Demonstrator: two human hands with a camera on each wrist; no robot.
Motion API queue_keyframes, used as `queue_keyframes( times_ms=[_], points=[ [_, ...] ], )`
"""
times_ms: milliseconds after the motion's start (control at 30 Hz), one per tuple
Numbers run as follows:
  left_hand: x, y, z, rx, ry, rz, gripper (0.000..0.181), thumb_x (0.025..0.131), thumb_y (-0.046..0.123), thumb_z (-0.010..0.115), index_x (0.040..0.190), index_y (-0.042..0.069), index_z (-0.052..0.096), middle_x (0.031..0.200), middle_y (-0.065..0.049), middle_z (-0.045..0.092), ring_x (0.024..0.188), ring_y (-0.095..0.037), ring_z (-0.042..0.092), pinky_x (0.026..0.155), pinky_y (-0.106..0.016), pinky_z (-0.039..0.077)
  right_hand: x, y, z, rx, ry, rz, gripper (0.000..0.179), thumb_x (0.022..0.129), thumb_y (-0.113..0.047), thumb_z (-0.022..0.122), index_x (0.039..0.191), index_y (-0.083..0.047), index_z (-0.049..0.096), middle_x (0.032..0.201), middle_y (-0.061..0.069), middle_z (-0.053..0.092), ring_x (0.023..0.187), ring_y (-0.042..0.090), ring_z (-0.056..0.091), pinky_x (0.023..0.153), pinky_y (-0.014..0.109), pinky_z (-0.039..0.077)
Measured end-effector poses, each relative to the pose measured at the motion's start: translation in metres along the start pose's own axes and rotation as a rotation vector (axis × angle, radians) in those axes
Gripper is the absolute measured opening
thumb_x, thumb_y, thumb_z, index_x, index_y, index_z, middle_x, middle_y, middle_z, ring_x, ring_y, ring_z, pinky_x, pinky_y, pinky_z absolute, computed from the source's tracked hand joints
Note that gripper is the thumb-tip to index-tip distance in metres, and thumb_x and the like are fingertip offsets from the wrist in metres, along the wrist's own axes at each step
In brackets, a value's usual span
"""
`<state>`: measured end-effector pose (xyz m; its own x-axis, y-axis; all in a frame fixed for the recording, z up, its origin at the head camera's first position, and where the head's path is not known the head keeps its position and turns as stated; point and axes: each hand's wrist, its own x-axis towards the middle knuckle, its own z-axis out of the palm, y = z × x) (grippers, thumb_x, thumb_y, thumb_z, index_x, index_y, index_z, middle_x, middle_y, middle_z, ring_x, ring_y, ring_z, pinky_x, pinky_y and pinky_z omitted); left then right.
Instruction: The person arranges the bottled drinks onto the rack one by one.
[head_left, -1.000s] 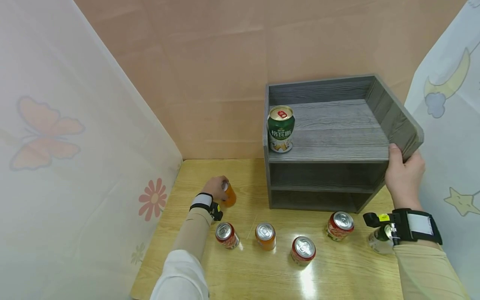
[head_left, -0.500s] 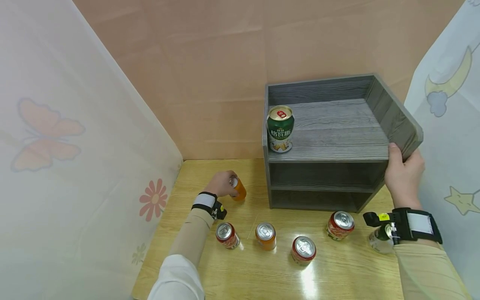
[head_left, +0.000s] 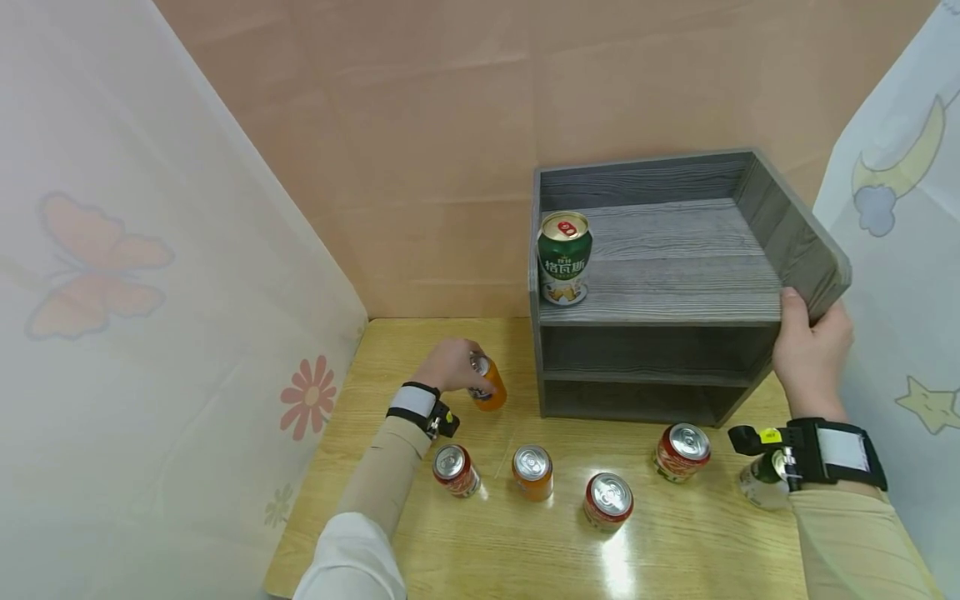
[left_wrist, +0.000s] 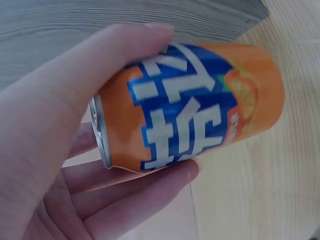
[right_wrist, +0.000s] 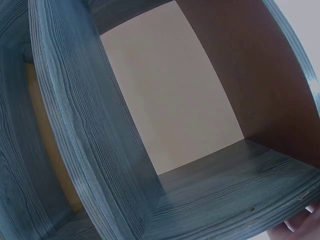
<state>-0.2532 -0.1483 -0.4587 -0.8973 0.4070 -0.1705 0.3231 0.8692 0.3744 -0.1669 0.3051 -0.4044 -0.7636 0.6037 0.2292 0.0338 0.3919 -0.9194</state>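
Observation:
My left hand (head_left: pixel 450 365) grips an orange soda can (head_left: pixel 492 393) near its top, just left of the grey wooden shelf (head_left: pixel 675 265). In the left wrist view, the thumb lies along one side of the can (left_wrist: pixel 200 105) and the fingers are on the other. Its blue label carries white characters and an orange slice. I cannot tell whether its base touches the table. My right hand (head_left: pixel 813 358) holds the front edge of the shelf's right side wall. Only a few fingertips (right_wrist: pixel 300 220) of that hand show in the right wrist view.
A green can (head_left: pixel 564 258) stands upright on the shelf's top left. Nearer on the wooden table (head_left: pixel 525 558) are red cans (head_left: pixel 455 472), (head_left: pixel 608 502), (head_left: pixel 681 452) and another orange can (head_left: pixel 532 473). A green-and-white can (head_left: pixel 763 481) sits partly behind the right wrist strap.
My left hand has moved right with the orange soda can, bringing it closer to the shelf. The right hand keeps its hold, and the other cans stay where they were.

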Motion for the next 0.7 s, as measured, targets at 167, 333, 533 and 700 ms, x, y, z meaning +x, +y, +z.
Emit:
queue_keyframes(
  times_ms=[167,333,533,700],
  points=[
    [-0.002,0.011,-0.004,0.018,-0.006,0.031,0.068,0.07,0.049,0.091,0.118,0.004,0.073,0.1,-0.003,0.072,0.078,-0.01,0.065,0.065,-0.022,0.054,-0.001,-0.001,0.0,-0.024,0.005,-0.006,0.022,0.108,-0.038,0.044,0.123,-0.029,0.056,0.1,-0.018,0.048,0.092,0.002,0.044,0.079,0.025,0.032],
    [-0.003,0.023,-0.004,0.071,-0.007,0.074,0.068,0.069,0.053,0.09,0.115,0.007,0.073,0.092,0.001,0.071,0.074,-0.008,0.063,0.064,-0.021,0.052,-0.001,-0.001,0.0,-0.024,0.011,0.005,0.017,0.108,-0.039,0.044,0.118,-0.032,0.056,0.097,-0.016,0.048,0.089,0.002,0.043,0.078,0.026,0.031],
    [-0.007,0.043,-0.007,0.066,-0.024,0.125,0.066,0.067,0.05,0.092,0.114,0.008,0.072,0.09,0.002,0.068,0.075,-0.008,0.062,0.063,-0.02,0.052,0.0,0.0,-0.001,-0.02,0.01,0.009,0.019,0.107,-0.042,0.045,0.116,-0.03,0.057,0.097,-0.011,0.048,0.089,0.004,0.043,0.076,0.028,0.03],
    [-0.013,0.057,-0.008,0.007,-0.039,0.186,0.066,0.067,0.045,0.094,0.115,0.005,0.071,0.095,0.001,0.069,0.077,-0.008,0.063,0.065,-0.02,0.052,0.0,0.0,-0.001,-0.022,0.0,0.014,0.023,0.107,-0.042,0.044,0.12,-0.028,0.056,0.098,-0.01,0.048,0.089,0.005,0.043,0.076,0.029,0.03]
  ],
)
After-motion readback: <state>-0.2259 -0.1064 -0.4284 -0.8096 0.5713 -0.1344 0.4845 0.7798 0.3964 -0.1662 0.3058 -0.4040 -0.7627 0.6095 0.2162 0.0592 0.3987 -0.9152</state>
